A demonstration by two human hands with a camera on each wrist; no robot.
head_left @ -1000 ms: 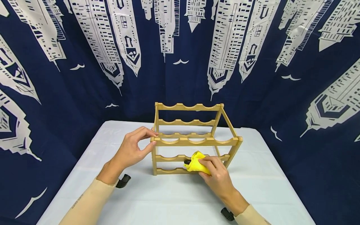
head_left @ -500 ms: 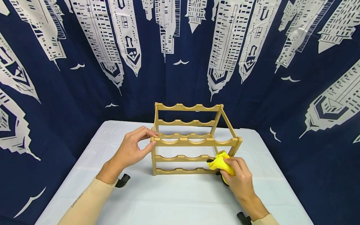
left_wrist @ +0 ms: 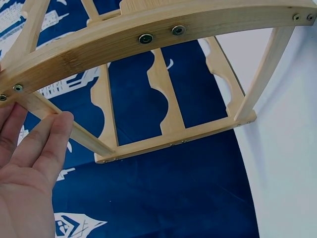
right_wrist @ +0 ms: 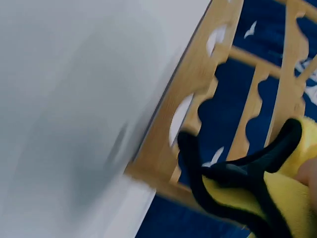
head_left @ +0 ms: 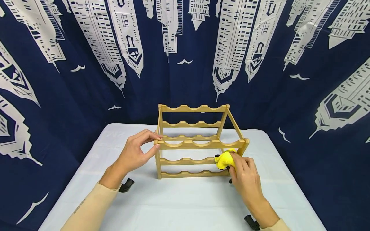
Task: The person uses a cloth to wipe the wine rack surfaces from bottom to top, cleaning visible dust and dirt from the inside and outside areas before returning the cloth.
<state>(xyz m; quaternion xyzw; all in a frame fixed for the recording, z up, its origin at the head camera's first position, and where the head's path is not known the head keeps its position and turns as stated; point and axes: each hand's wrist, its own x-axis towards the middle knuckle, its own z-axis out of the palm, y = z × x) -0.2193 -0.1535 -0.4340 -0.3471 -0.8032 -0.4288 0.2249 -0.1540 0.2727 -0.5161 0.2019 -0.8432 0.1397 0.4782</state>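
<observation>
A light wooden wine rack (head_left: 188, 161) with scalloped rails stands on the white table. My left hand (head_left: 136, 149) holds its front left top corner, thumb in front and fingers over the side bar; in the left wrist view, fingertips of the left hand (left_wrist: 34, 158) lie against a wooden bar. In my right hand (head_left: 245, 176) is a bunched yellow cloth (head_left: 225, 160) with black edging, pinched at the right end of the middle front rail. The right wrist view shows the cloth (right_wrist: 285, 193) close up over the rack's corner, its folds covering part of the wood.
Black wrist-strap pieces (head_left: 126, 185) show beside both forearms. A navy curtain (head_left: 185, 86) with white city prints hangs behind the table (head_left: 173, 205), whose white cover extends in front of the rack and to both sides.
The right hand has carried the yellow cloth rightward along the front rail, from near its middle to the right end, then slightly up. The left hand keeps its hold, and the rack stays put.
</observation>
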